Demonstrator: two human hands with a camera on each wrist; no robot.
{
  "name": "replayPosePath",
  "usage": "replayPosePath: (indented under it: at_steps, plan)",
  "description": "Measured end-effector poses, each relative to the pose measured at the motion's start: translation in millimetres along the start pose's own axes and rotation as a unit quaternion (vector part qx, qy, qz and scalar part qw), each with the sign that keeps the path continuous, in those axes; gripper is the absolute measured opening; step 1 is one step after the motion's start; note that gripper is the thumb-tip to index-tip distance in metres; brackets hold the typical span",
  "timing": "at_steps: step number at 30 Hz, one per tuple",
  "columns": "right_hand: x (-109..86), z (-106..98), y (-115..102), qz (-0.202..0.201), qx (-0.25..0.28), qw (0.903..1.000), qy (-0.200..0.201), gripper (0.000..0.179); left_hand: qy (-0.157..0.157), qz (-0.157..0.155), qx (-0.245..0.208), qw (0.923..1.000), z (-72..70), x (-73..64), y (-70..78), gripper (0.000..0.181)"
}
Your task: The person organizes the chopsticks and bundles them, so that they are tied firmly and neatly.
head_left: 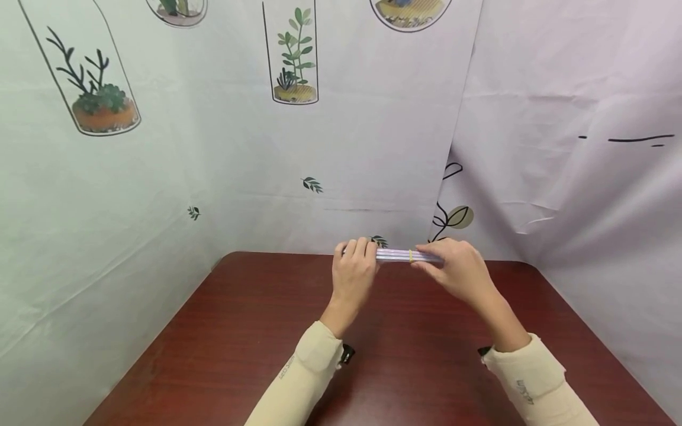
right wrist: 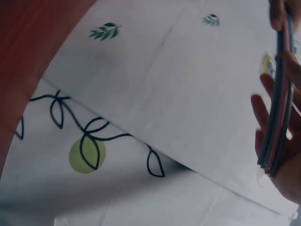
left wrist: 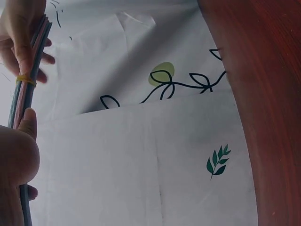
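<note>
Both hands hold a bundle of long slim sticks (head_left: 394, 255) level above the far part of the table. The sticks look pale lilac and bluish in the head view, dark blue-grey and pinkish in the wrist views. A yellow rubber band (head_left: 411, 255) circles them near the right hand. My left hand (head_left: 354, 269) grips the left end, knuckles upward, its thumb (left wrist: 29, 123) lying along the sticks. At the other end my right hand (head_left: 459, 266) pinches them between thumb and fingers. The left end is mostly hidden inside the left hand.
A reddish-brown wooden table (head_left: 256, 331) lies beneath the arms. White cloth (head_left: 362, 154) printed with plants and jars hangs behind it, and more cloth stands at both sides. The cream sleeves (head_left: 303, 376) have dark straps at the cuffs.
</note>
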State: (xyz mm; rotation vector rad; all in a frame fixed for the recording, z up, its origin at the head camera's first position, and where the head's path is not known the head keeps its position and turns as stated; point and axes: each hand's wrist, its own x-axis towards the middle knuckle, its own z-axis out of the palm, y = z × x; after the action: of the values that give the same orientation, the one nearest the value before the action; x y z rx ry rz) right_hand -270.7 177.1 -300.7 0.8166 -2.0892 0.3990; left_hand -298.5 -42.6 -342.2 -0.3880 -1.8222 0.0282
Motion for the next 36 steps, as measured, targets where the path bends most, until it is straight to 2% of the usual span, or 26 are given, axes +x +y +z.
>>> replayPosePath:
  at_steps: [2,7,10,14,18,21,27,30,36]
  plan:
    - [-3.1,4,1,-0.017,-0.045,0.9986,0.022,0.036,0.002,-0.004,0.001,1.0000,-0.1,0.1,-0.4,0.034]
    - [-8.7,17,5,-0.046,-0.119,0.9874,0.094,0.061,0.001,-0.011,-0.013,0.9999,-1.3,-0.7,-1.9,0.039]
    - [-9.7,23,6,-0.062,-0.134,0.9789,0.141,0.055,0.009,-0.016,-0.033,0.9993,-1.4,-2.6,-3.7,0.039]
    - [-10.0,32,7,-0.082,-0.154,0.9622,0.209,0.043,0.032,-0.023,-0.051,0.9979,-0.6,-4.1,-5.3,0.040]
    - [-9.7,39,9,-0.078,-0.171,0.9484,0.256,0.043,0.034,-0.022,-0.057,0.9975,1.2,-4.2,-5.1,0.046]
    - [-11.1,42,10,-0.068,-0.166,0.9488,0.260,0.045,0.024,-0.015,-0.055,0.9981,1.8,-6.2,-4.0,0.050]
    - [-16.2,45,14,-0.056,-0.149,0.9587,0.236,0.045,0.007,-0.007,-0.048,0.9988,4.4,-10.0,-1.4,0.048]
    - [-17.1,46,15,-0.062,-0.149,0.9590,0.233,0.045,0.005,-0.003,-0.043,0.9991,7.0,-10.6,-2.7,0.053]
    - [-17.1,50,20,-0.082,-0.151,0.9602,0.220,0.042,0.002,-0.013,-0.024,0.9996,12.8,-12.8,-4.7,0.050]
